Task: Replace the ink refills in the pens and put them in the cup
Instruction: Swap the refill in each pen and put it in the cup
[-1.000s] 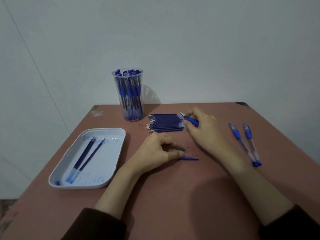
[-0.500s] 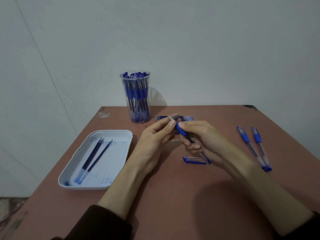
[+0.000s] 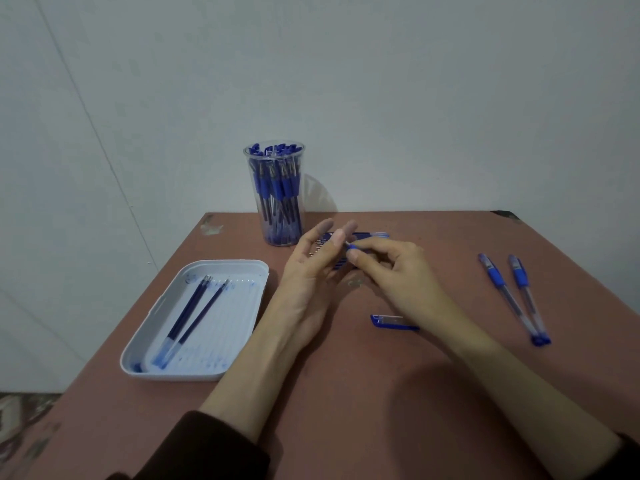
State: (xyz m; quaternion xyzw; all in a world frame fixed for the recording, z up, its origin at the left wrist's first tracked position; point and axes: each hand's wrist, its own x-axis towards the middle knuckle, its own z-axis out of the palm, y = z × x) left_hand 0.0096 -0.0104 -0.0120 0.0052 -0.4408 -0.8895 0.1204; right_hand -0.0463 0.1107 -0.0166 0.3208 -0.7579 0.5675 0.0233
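A white tray [image 3: 242, 266] at the left of the desk [image 3: 346, 393] holds a few dark refills [image 3: 194, 313]. Behind it, a clear cup [image 3: 275, 202] stands full of blue pens. The left hand [image 3: 304, 271] is raised with fingers straight, its fingertips at the tip of a pen [image 3: 356, 247]. The right hand [image 3: 398, 271] pinches that pen by the blue grip. A stack of refills [image 3: 367, 234] lies behind the hands, a blue cap [image 3: 393, 322] nearer, and two pens [image 3: 512, 296] far right.
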